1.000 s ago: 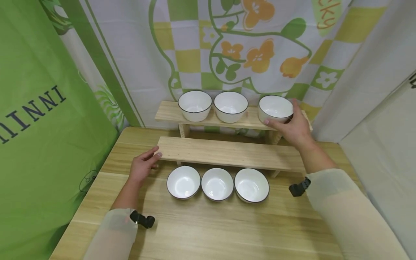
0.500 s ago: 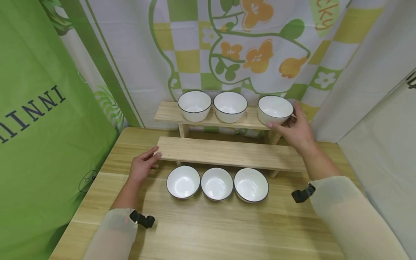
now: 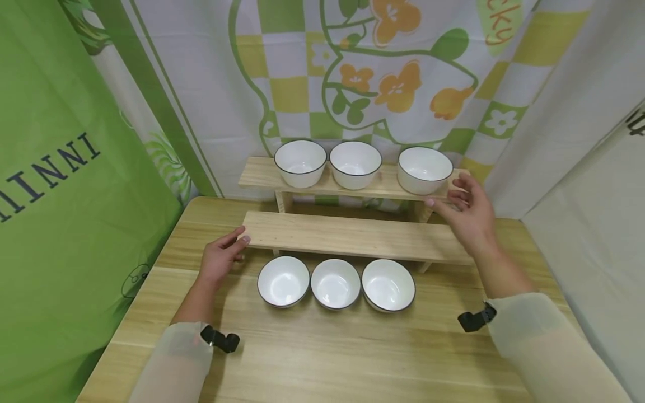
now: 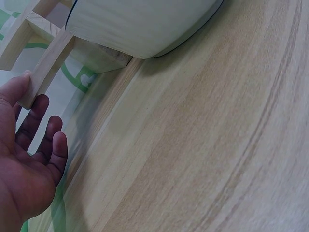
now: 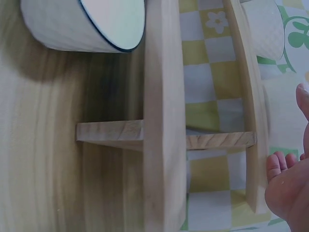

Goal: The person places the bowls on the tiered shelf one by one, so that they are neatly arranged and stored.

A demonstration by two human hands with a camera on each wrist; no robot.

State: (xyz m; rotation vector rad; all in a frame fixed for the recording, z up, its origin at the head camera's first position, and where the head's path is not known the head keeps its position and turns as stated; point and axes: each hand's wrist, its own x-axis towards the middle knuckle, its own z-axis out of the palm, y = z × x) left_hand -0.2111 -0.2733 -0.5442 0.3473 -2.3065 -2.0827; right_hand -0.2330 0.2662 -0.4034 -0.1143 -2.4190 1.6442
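Note:
My left hand (image 3: 219, 260) pinches the left end of a wooden rack's lower shelf (image 3: 347, 238). In the left wrist view its thumb lies on the board's top and the fingers come under it. My right hand (image 3: 468, 215), fingers loosely bent and holding nothing, is just right of a white dark-rimmed bowl (image 3: 425, 183) on the upper shelf (image 3: 390, 182). Left of that bowl, two like bowls, the left one (image 3: 300, 178) and the middle one (image 3: 355, 178), stand close together. A wider gap separates them from the right bowl.
Three more white bowls stand in a row on the wooden table (image 3: 322, 358) before the rack: left (image 3: 283, 281), middle (image 3: 335, 284) and right (image 3: 388, 285). Behind the rack hangs a patterned curtain (image 3: 289, 67). Green cloth (image 3: 75, 235) borders the left side.
My right hand has let go of the right bowl on the upper shelf and drawn back to the right and towards me. The left hand keeps its place on the lower shelf.

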